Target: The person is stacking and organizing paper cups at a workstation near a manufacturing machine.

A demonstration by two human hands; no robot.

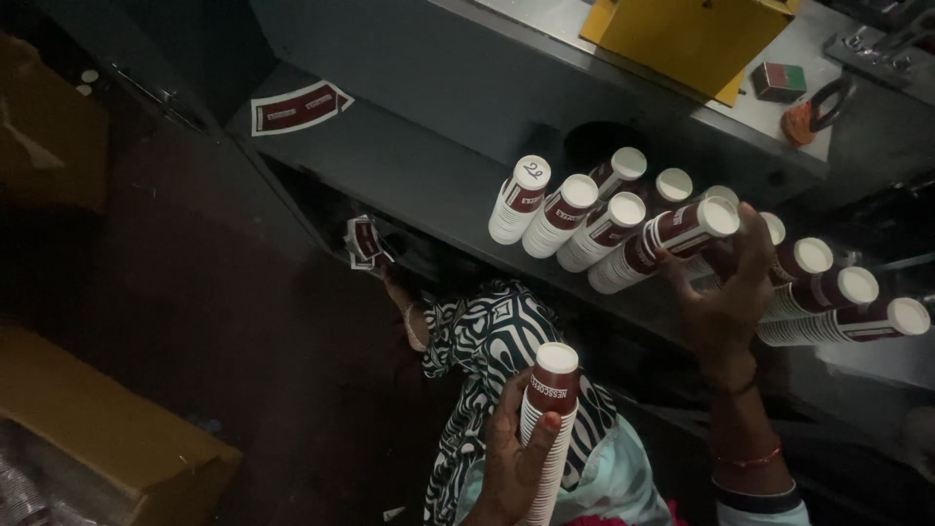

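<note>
- Stack of paper cups (551, 419) stands upright in the left hand (514, 458), fingers wrapped round it, thumb across the front.
- Right hand (726, 297) grips a slanted cup stack (662, 244) on the grey machine shelf (390, 156).
- Other cup stacks (560, 214) lie beside it.

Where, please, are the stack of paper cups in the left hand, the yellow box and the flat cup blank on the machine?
stack of paper cups (551, 409): head view, upper side wall.
yellow box (687, 34): head view, front face.
flat cup blank (298, 107): head view, red middle.
</note>
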